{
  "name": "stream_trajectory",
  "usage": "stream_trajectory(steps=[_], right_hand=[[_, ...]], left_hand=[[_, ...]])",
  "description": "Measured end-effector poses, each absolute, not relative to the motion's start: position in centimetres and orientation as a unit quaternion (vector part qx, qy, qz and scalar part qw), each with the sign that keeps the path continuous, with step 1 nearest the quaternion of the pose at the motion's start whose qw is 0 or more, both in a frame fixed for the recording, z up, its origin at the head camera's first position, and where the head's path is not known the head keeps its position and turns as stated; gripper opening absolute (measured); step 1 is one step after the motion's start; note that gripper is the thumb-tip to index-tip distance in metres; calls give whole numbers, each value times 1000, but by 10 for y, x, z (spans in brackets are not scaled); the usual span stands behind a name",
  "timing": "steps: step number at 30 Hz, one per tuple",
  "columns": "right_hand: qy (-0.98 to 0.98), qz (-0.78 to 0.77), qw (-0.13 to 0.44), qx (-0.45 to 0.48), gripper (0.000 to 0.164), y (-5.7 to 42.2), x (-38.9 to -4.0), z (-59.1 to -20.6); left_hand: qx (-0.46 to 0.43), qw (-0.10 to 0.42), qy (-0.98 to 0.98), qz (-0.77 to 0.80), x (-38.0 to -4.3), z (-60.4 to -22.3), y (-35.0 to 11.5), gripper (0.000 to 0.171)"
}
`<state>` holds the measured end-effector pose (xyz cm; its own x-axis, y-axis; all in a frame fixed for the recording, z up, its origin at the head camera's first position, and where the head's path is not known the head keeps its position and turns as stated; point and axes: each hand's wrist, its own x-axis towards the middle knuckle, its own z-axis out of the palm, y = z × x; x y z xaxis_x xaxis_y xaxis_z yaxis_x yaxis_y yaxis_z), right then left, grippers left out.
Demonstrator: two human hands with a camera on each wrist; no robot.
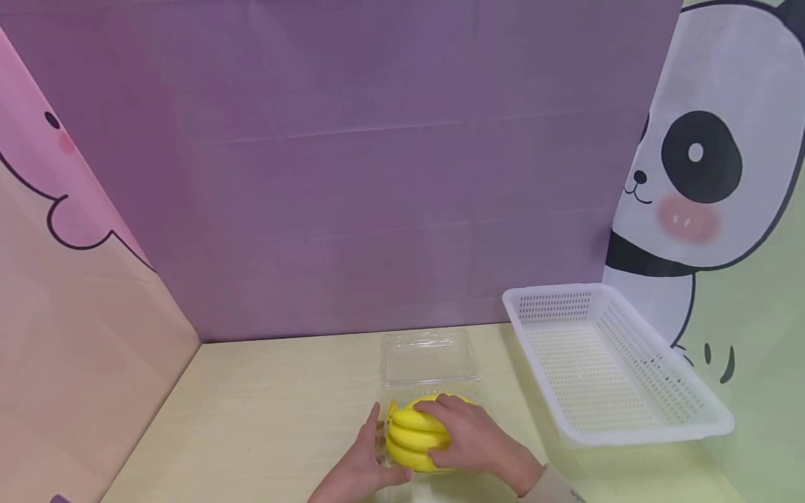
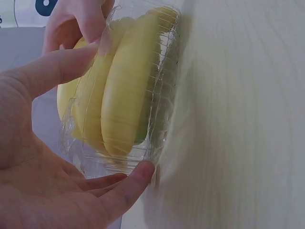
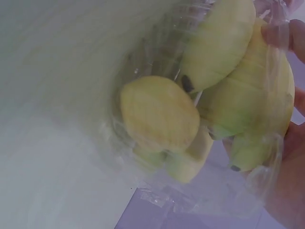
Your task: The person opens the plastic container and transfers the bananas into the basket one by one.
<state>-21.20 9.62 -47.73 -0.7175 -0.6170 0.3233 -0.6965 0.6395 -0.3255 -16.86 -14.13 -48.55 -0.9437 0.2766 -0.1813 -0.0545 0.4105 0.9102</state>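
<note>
A bunch of yellow bananas (image 1: pixel 415 439) sits in the base of a clear plastic clamshell box (image 1: pixel 434 358), whose lid lies folded back toward the wall. My right hand (image 1: pixel 468 429) grips the bunch from its right side, thumb in front and fingers over the top. Around the left end of the box, my left hand (image 1: pixel 365 454) spreads its thumb and fingers; in the left wrist view the thumb lies at one rim and a fingertip (image 2: pixel 143 171) presses the opposite lower corner. A rounded yellow fruit (image 3: pixel 159 114) shows beside the banana tips in the right wrist view.
A white perforated plastic basket (image 1: pixel 597 370) stands to the right on the pale wooden table (image 1: pixel 251 419). Behind is a purple wall panel (image 1: pixel 377 175), with printed cartoon panels on both sides.
</note>
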Motion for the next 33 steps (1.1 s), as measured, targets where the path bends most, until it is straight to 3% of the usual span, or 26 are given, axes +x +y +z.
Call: stream_trajectory(steps=[33], right_hand=[[-880, 197, 143, 407, 59, 108, -212, -451]], left_hand=[[58, 153, 833, 528, -170, -486, -141, 128]])
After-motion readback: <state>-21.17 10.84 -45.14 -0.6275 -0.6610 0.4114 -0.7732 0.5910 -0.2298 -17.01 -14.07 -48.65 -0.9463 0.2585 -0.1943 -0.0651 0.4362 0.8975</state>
